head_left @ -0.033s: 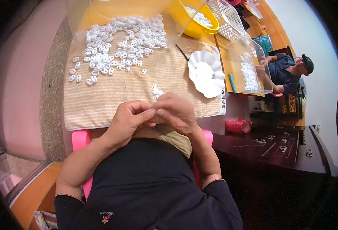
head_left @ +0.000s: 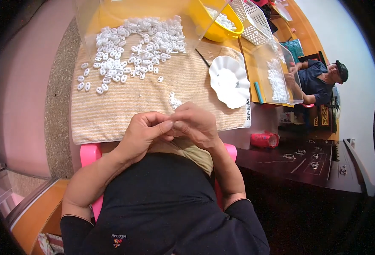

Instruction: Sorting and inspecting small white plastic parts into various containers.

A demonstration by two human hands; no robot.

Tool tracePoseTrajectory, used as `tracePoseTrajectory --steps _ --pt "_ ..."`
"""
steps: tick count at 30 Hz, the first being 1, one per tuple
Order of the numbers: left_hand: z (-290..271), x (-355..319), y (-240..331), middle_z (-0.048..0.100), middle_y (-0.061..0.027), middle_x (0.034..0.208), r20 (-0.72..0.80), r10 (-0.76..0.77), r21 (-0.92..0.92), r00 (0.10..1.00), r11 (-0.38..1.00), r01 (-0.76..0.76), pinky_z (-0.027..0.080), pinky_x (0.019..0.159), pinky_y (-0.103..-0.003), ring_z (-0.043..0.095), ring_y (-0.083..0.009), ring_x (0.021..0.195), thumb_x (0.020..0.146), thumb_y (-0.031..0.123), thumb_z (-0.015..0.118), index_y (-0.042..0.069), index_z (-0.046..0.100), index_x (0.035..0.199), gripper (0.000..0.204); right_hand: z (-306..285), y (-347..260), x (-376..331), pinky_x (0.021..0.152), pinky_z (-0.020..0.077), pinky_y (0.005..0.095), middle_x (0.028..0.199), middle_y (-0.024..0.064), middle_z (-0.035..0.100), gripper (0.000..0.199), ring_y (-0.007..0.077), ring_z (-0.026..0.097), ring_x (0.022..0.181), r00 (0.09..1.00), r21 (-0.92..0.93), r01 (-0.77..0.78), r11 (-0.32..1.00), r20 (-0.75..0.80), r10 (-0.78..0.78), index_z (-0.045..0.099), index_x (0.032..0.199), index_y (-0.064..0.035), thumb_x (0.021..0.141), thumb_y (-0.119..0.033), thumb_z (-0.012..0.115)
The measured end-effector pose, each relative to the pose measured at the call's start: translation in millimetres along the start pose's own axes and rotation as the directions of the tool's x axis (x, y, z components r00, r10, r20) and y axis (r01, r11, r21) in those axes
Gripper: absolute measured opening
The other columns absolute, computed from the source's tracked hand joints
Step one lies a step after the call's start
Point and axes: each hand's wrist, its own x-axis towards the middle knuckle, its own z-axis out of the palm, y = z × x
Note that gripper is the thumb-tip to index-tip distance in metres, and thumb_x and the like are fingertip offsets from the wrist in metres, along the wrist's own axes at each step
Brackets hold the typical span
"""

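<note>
My left hand (head_left: 143,131) and my right hand (head_left: 197,127) meet in front of my body, over the near edge of a striped towel (head_left: 124,102). Thumbs and fingertips press together, and whatever they pinch is hidden or too small to name. Just beyond my fingers lies a small cluster of white plastic pieces (head_left: 174,102). Farther off, at the left, spreads a big pile of white oval pieces with two holes (head_left: 143,44). A white scalloped dish (head_left: 223,91) to the right holds a few tiny dark bits.
A clear plastic box (head_left: 83,25) stands over the pile's far side. Behind the dish are a dark stick (head_left: 202,57), a yellow basin (head_left: 211,32) and a white perforated basket (head_left: 253,23). At the right a person (head_left: 319,80) works at another clear box (head_left: 298,83).
</note>
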Motion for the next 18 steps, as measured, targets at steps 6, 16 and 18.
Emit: tracePoseTrajectory --steps 6,16,18 --pt "-5.2 1.7 -1.1 0.067 -0.0058 0.091 0.03 -0.075 -0.1 0.997 0.992 0.078 0.055 0.071 -0.024 0.064 -0.011 0.078 0.091 0.011 0.065 0.0 0.065 0.102 0.016 1.8 -2.8 -0.9 0.067 0.0489 0.0263 0.089 0.0099 0.062 0.014 0.0162 0.061 0.08 1.0 0.052 -0.011 0.999 -0.022 0.012 0.066 0.098 -0.0001 0.084 0.002 0.066" --pt "-4.8 4.4 -0.5 0.066 -0.0076 0.092 -0.035 -0.027 -0.124 0.999 0.992 0.022 0.055 0.073 -0.026 0.064 -0.0137 0.081 0.089 0.005 0.065 -0.002 0.064 0.102 0.015 7.0 0.0 -5.6 0.073 0.048 0.0239 0.093 0.0084 0.059 0.004 0.0127 0.059 0.083 0.981 0.133 -0.149 0.98 -0.101 0.163 0.062 0.092 0.0039 0.089 0.001 0.061" --pt "-6.5 5.1 -1.5 0.066 -0.0083 0.093 -0.042 -0.006 -0.134 0.999 0.991 0.0 0.055 0.074 -0.027 0.064 -0.0148 0.081 0.089 0.002 0.063 -0.003 0.063 0.104 0.016 11.0 -2.1 -6.9 0.075 0.0479 0.0232 0.094 0.0079 0.059 0.006 0.0123 0.059 0.084 0.964 0.218 -0.203 0.955 -0.127 0.234 0.061 0.095 0.0042 0.09 0.0 0.06"
